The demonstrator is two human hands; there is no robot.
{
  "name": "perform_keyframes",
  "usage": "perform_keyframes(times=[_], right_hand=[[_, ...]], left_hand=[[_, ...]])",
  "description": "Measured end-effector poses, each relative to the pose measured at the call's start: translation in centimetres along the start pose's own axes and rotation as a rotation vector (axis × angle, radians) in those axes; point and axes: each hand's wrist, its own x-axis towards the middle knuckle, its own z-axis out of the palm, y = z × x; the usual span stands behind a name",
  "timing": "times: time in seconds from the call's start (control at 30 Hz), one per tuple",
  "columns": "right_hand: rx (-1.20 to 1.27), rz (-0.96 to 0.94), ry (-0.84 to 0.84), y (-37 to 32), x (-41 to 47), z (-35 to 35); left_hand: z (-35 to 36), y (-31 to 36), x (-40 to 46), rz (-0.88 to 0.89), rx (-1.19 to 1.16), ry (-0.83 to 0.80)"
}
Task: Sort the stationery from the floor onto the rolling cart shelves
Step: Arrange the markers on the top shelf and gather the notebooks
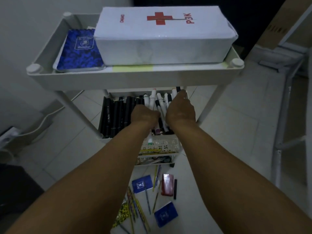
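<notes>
A white rolling cart (135,76) stands in front of me. Its middle shelf holds black markers (116,114) on the left and white markers (160,102) on the right. My left hand (144,114) is curled over the markers near the shelf's middle. My right hand (181,110) lies over the white markers, fingers reaching to their far ends. What either hand holds is hidden. On the floor lie small blue notebooks (141,184) (166,214), a red case (167,184), a black marker (175,189) and several pencils and pens (135,210).
The top shelf carries a white first-aid box (165,32) and a blue notebook (79,53). A white perforated basket (160,146) sits on the lower shelf. A metal frame (285,115) stands at the right, a dark object (15,186) at the left.
</notes>
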Motion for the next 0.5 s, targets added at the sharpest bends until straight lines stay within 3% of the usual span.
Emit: perform_keyframes(times=[0.13,0.37,0.5], right_hand=[[-0.050,0.017,-0.011,0.0,0.7,0.6],[-0.341,0.007,-0.220,1.3,-1.7,0.6],[-0.383,-0.026,-0.186,1.5,-2.1,0.7]], left_hand=[[0.0,0.3,0.2,0.047,0.056,0.020],[-0.2,0.2,0.0,0.201,0.213,0.089],[-0.1,-0.5,0.1,0.253,0.352,0.077]])
